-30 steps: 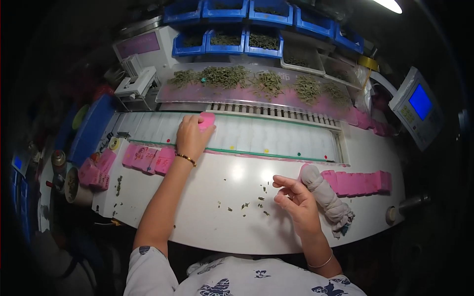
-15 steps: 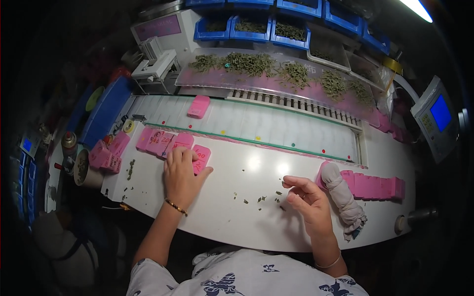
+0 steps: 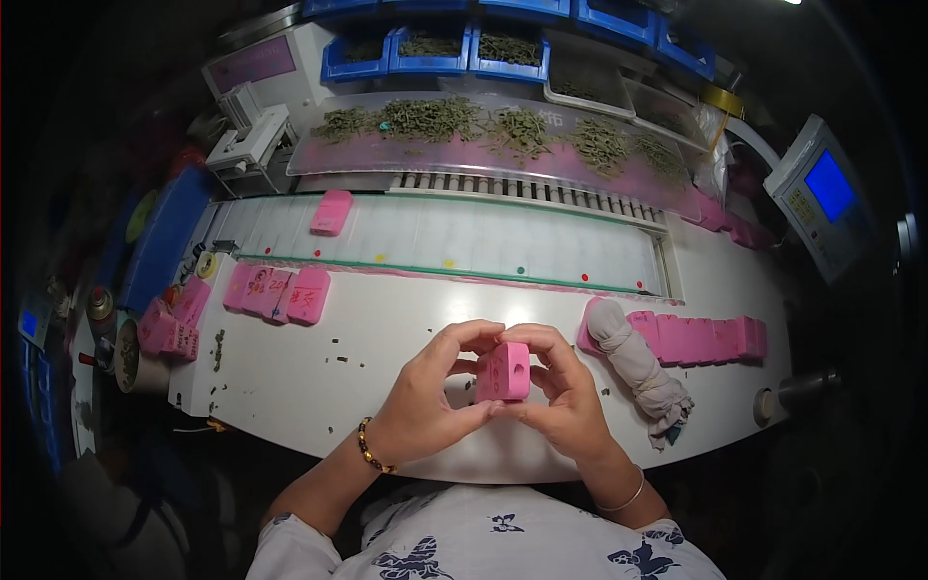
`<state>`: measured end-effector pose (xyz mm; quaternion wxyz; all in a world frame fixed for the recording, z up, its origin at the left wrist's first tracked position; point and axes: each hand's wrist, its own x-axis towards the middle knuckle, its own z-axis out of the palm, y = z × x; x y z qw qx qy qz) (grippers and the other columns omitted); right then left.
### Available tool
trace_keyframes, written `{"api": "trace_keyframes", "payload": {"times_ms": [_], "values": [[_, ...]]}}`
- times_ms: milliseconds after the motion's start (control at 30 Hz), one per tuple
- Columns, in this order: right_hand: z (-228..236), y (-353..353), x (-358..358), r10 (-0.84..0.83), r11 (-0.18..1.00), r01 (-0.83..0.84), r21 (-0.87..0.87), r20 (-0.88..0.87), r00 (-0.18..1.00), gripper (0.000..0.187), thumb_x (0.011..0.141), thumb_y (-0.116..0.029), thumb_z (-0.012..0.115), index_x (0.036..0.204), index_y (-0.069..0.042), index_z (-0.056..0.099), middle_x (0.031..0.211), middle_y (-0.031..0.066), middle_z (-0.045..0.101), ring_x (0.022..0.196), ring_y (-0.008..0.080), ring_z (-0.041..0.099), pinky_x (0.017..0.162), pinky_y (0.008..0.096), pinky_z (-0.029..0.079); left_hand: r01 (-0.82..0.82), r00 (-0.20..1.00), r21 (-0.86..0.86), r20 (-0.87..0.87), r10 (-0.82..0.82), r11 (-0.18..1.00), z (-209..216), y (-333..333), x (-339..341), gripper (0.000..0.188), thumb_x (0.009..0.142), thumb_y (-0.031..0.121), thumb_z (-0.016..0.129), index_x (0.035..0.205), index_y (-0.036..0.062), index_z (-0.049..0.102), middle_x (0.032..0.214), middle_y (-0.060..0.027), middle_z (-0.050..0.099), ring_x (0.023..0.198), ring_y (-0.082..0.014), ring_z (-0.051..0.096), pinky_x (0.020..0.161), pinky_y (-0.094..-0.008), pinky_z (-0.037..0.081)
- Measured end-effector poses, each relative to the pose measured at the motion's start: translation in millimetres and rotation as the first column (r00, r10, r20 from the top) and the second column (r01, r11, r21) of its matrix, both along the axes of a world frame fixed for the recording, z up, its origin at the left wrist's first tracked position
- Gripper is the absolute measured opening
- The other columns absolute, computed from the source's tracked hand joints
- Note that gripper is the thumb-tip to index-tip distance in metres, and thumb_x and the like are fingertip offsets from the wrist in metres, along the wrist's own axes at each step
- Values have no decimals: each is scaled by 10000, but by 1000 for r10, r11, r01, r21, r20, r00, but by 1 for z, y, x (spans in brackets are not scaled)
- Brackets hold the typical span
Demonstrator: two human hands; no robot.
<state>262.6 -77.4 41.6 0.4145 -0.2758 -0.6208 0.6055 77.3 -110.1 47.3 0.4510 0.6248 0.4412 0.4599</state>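
A pink block (image 3: 518,372) with rounded corners stands upright between my two hands, just above the white tabletop. A small dark hole shows in its narrow side, and red marks are on its broad face. My left hand (image 3: 420,401) grips it from the left with thumb and fingertips. My right hand (image 3: 568,401) curls round it from the right, its fingertips at the top and its thumb at the bottom. A row of similar pink blocks (image 3: 307,297) lies to the left. Another pink block (image 3: 332,213) rests on the pale conveyor strip.
A rolled grey cloth (image 3: 638,358) lies at the right beside a row of pink blocks (image 3: 691,338). Farther back, a clear tray (image 3: 387,159) bears green stem pieces beneath blue bins (image 3: 430,60). A display unit (image 3: 817,198) stands far right. Green scraps dot the tabletop (image 3: 387,329).
My left hand has brought a pink block from the row at the left to the middle. My right hand has moved left and closed on it too. The view has shifted slightly.
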Motion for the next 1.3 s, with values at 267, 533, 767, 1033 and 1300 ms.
{"api": "trace_keyframes", "payload": {"times_ms": [267,533,767,1033,1300], "values": [[13,8,19,76,946,-150,289,251,965,518,765,-25,694,1254,-33,521,1194,143,538,1072,257,574,893,332,526,204,965,-3,-169,-202,979,12,4,-1,725,734,-71,660,1406,32,410,1100,-97,472,1126,-218,537,963,-336,507],[18,5,16,32,997,-44,64,188,982,524,821,-12,676,1307,-2,480,1268,130,496,1168,227,536,928,330,518,154,944,-196,317,-86,968,5,3,0,718,787,-65,690,1419,40,366,1224,-97,465,1142,-184,533,969,-317,494],[3,6,11,-105,974,66,-216,-178,978,495,906,43,558,1376,49,403,1332,157,493,1219,195,498,1015,314,439,-117,929,-16,351,115,993,-6,3,22,515,736,-87,710,1172,48,472,1217,-123,449,1173,-197,508,952,-307,493],[12,8,14,8,986,-21,-167,-75,997,358,949,19,469,1304,50,489,1193,133,598,1069,175,601,936,314,494,-126,889,38,447,96,991,-15,-2,39,560,748,79,783,1148,75,392,1197,-141,411,1182,-198,437,945,-357,454],[-2,13,27,142,982,-132,-133,73,987,410,841,-84,653,1241,-23,591,1073,81,591,1062,172,536,967,307,401,370,592,-414,795,133,832,-21,-1,36,483,904,441,612,1162,54,480,1062,-110,569,986,-197,593,831,-366,531]]}}
